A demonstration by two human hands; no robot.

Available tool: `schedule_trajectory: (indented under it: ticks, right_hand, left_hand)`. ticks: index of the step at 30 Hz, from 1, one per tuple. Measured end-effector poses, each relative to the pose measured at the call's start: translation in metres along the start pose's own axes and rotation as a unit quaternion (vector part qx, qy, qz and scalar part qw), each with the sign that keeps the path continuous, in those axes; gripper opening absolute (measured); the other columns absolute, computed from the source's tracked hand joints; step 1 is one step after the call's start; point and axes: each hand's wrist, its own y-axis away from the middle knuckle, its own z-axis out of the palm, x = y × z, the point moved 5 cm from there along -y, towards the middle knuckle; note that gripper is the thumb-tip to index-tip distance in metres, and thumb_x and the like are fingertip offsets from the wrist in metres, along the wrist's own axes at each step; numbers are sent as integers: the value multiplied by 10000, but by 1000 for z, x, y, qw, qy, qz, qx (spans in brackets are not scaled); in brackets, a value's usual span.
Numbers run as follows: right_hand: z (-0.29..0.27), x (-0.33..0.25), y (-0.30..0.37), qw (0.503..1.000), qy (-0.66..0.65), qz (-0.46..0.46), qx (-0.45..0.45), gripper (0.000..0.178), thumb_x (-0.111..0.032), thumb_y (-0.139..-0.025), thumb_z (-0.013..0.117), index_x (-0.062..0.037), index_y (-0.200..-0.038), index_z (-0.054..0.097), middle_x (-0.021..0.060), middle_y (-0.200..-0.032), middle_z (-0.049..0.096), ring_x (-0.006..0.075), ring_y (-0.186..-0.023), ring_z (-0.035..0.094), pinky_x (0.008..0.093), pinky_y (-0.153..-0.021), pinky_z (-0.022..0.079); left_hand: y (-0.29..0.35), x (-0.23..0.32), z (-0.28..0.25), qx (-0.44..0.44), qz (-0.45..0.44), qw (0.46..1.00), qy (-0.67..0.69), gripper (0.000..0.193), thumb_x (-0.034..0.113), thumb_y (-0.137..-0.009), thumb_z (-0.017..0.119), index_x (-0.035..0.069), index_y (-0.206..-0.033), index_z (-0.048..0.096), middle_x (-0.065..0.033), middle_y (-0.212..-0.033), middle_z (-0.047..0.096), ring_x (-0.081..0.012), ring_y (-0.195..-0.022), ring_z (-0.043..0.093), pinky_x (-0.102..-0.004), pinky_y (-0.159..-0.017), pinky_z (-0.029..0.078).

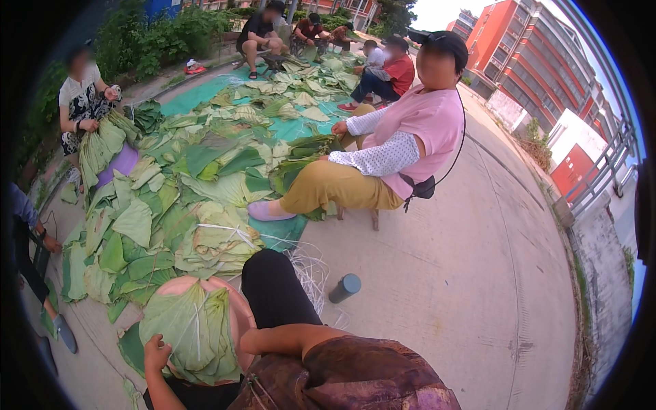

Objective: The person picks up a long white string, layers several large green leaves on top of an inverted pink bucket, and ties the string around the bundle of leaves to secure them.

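A flat bundle of large green leaves (186, 326), which look like lotus leaves, rests over a pink basin (240, 316) in front of me. White string crosses the top of the bundle. At its near left edge is my left hand (157, 353), fingers loosely bent and apart, close to or touching the outer leaves. My right hand (251, 342) is at the basin's right side beside the bundle; its fingers are hidden. Just beyond the basin, another tied leaf bundle (222, 236) with white string lies on the leaf pile (147, 222).
White strings (309, 277) lie tangled beside my dark-trousered knee (277, 283), near a dark cylindrical bottle (345, 288). A person in pink (427, 130) sits ahead to the right. Other people sit around the leaves on a green sheet (195, 98). Another person's hand (52, 243) shows at left.
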Motion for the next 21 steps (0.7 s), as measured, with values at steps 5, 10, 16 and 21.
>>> schedule_trajectory:
  ticks: [5, 10, 16, 21]
  right_hand:
    - [2, -1, -2, 1000, 2, -3, -6, 199, -86, -726, 522, -68, -865, 662, 107, -890, 635, 262, -846, 610, 380, -657, 495]
    - [5, 2, -3, 1000, -6, 1, -2, 200, -84, -731, 520, -70, -870, 662, 106, -896, 634, 260, -852, 608, 376, -670, 492]
    - [5, 2, -4, 1000, -7, 8, -15, 204, -84, -729, 523, -73, -880, 661, 102, -897, 634, 252, -854, 609, 373, -680, 490]
    - [3, 2, -4, 1000, -5, 9, -18, 204, -84, -729, 526, -72, -883, 659, 104, -904, 633, 251, -862, 609, 375, -684, 491]
  left_hand:
    - [3, 1, -1, -2, -18, 1000, 3, 494, 133, -657, 646, -48, -1095, 505, -195, -903, 589, -252, -775, 594, -335, -680, 475]
    - [1, 1, 0, -4, -14, 1000, 7, 499, 138, -653, 649, -45, -1094, 507, -196, -909, 588, -253, -776, 594, -339, -682, 475]
    - [-2, -7, 3, -3, -11, 1000, 1, 501, 143, -649, 653, -40, -1093, 510, -197, -916, 589, -259, -777, 596, -343, -679, 476]
    - [-3, -10, 4, -3, -22, 1000, 2, 496, 141, -653, 653, -36, -1094, 511, -194, -913, 591, -257, -769, 597, -342, -666, 479]
